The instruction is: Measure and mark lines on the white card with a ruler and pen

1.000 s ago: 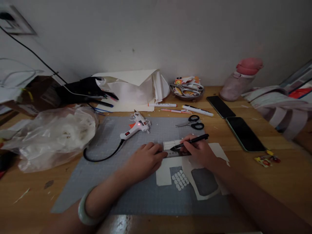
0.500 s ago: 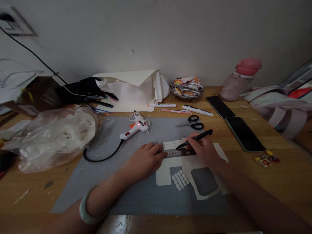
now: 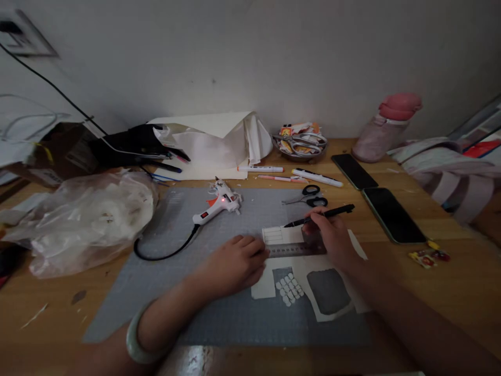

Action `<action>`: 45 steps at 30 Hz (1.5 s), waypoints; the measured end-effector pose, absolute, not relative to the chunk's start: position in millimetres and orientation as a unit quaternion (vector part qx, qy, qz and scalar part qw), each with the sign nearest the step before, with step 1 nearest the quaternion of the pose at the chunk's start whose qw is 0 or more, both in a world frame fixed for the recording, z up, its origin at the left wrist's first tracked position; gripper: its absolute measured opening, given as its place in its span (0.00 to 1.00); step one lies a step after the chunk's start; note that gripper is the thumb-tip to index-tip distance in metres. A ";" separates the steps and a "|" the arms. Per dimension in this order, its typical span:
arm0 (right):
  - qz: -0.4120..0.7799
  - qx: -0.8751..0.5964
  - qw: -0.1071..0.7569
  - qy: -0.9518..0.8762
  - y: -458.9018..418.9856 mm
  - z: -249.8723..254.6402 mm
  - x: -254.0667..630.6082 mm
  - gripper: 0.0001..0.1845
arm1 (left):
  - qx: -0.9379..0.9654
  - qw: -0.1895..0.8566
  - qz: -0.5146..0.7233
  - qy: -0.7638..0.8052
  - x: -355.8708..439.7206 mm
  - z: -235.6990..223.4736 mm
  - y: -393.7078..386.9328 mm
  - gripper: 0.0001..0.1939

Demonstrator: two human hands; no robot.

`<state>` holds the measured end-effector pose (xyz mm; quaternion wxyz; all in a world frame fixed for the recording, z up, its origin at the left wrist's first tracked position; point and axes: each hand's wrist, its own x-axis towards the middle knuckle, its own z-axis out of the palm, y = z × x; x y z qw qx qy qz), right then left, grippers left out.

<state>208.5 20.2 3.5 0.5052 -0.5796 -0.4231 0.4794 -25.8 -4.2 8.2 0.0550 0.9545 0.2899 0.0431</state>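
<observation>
My left hand [image 3: 230,261] rests knuckles-up on the grey cutting mat [image 3: 164,292], its fingertips pressing the left end of a metal ruler [image 3: 291,249]. The ruler lies across a white paper piece [image 3: 279,234] marked with lines. My right hand [image 3: 332,235] grips a black pen [image 3: 321,214], its tip lifted just above the paper's far edge. Below the ruler lie a white cut-out sheet [image 3: 332,308] with a rounded hole and several small white tiles [image 3: 288,288].
A white glue gun [image 3: 218,203] with a lit red light and black cord lies on the mat. Black scissors [image 3: 309,196], markers [image 3: 317,177], two phones [image 3: 392,214], a pink bottle [image 3: 385,128], a bowl [image 3: 299,142] and a plastic bag [image 3: 86,214] surround the mat.
My right hand drew the pen rightward along the ruler, then lifted its tip up off the paper. My left hand stayed pressing the ruler.
</observation>
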 end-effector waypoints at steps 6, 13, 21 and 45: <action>0.487 -0.536 0.483 -0.493 17.3 -0.4 207.0 0.13 | 0.967 0.054 0.053 0.243 -26.4 9.6 -6.0 0.14; 0.479 -0.529 0.458 -0.530 16.4 -4.0 207.2 0.13 | 0.967 0.077 0.059 0.237 -26.7 9.3 -4.7 0.13; 0.398 -0.551 0.450 -0.579 16.2 -5.6 209.1 0.09 | 0.955 0.049 0.058 0.285 -24.0 10.1 -3.0 0.11; 0.451 -0.545 0.423 -0.566 13.8 -13.0 209.6 0.12 | 0.934 0.086 -0.010 0.347 -27.4 18.0 -1.1 0.12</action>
